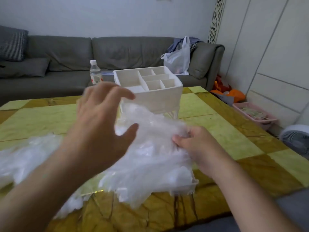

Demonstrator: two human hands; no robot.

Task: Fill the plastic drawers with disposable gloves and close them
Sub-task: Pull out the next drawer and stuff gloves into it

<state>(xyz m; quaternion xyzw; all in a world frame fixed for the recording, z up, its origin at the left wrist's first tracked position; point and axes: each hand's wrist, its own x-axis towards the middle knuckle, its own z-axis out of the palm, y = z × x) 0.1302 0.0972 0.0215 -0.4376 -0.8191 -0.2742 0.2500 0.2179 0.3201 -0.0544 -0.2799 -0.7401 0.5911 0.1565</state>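
My right hand (192, 144) pinches a bunched edge of the disposable gloves (150, 148), fingers curled into the thin clear plastic. My left hand (103, 124) hovers just over the same heap with fingers spread and straight, gripping nothing, slightly blurred. The glove pile lies directly under and between both hands, and it spills leftward across the worktop (217, 128) toward the near left corner.

Under the heap on the near right I can make out the white rim of a pulled-out plastic drawer (192, 185), its long axis running from me toward the organiser. The gloves are mounded over it and overhang its front edge, so I judge it cannot slide shut yet. My right hand is nearer that rim; my left is nearer the loose overflow.

Beyond the pile stands the white drawer organiser (160, 96), its top tray of compartments showing nothing inside. Its lower front is hidden by the gloves, so I cannot tell which slot is open.

Next move, I judge, is pressing the heap down into the drawer.
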